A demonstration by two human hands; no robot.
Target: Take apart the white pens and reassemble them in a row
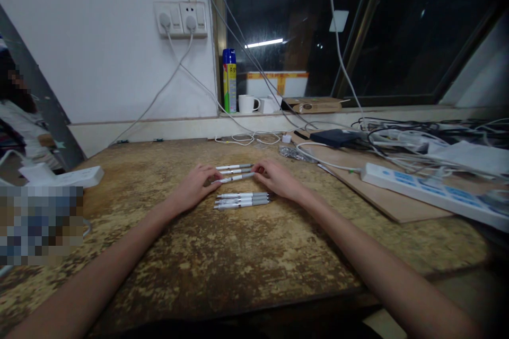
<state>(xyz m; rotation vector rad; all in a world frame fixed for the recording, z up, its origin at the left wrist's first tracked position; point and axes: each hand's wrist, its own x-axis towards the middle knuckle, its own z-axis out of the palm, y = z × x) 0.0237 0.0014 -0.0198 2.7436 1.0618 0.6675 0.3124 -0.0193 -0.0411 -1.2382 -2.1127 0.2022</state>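
Between my two hands a white and grey pen lies crosswise, slightly tilted. My left hand pinches its left end, and my right hand pinches the right end. Just behind it are other similar pens, lying parallel and partly covered by my fingers. Closer to me, several more white and grey pens rest side by side in a group, which neither hand holds. All of them are on the worn wooden table.
A white power strip and a brown board lie at right, with tangled cables behind. At left is another power strip. On the sill stand a spray can, a white mug and a cardboard box. A person is at far left.
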